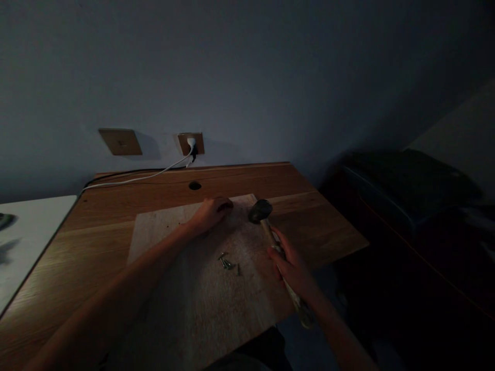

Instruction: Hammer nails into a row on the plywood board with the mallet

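Note:
In my right hand [288,263] is a hammer [266,229] with a thick dark head and a light wooden handle, my fingers wrapped round the handle. Its head is raised near the far right corner of a pale wooden board [204,314]. My left hand [212,214] rests at the far part of this board with its fingers curled together; whatever they pinch is hidden. Nearer to me, between my two arms, several small metal screws or nails [227,263] lie loose on the board. Small dark spots show on the board left of my left wrist.
The board lies on a brown wooden desk [328,226] against a wall. A white plug sits in a wall socket [198,143], and white and black cables [147,176] run along the desk's back edge. A round hole [195,185] is cut there. At left stands a white surface [34,226].

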The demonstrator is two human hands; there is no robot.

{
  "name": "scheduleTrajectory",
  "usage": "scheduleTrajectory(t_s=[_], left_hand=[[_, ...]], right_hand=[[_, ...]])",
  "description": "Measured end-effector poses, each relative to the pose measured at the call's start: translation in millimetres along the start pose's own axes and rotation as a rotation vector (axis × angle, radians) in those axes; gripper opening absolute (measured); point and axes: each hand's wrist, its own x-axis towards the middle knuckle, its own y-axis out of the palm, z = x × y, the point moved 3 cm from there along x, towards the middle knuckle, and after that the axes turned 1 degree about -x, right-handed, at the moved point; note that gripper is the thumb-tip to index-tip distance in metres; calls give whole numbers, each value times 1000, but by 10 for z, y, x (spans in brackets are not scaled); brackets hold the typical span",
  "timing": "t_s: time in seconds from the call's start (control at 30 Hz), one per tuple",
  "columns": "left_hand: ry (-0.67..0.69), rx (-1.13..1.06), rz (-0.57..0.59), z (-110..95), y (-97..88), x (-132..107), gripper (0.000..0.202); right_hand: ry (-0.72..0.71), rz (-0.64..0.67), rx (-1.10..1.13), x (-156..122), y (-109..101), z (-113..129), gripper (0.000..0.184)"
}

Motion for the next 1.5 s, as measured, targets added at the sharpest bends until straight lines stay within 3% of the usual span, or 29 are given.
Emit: scheduleTrajectory(t_s=[0.33, 0.73, 0.97, 1.23, 1.37, 1.5], left_hand=[[60, 7, 22, 17, 18, -36, 26], [-79, -64, 34, 42, 18, -6, 44], [-117, -68, 22, 10, -14, -17, 51], [-107, -50, 28, 38, -2, -11, 60], [-28, 14, 156, -54, -187, -91, 49], [108, 216, 332, -251, -400, -406, 40]], right_hand=[[-24, -34, 60, 26, 24, 29, 67], [-154, 54, -127, 159, 223, 497, 61], [-221, 18, -231, 155, 233, 520, 59], [-201, 46, -223, 159, 252, 552, 60], [-150, 87, -155, 132, 164, 470, 59], [-57, 121, -64, -4, 39, 301, 64]])
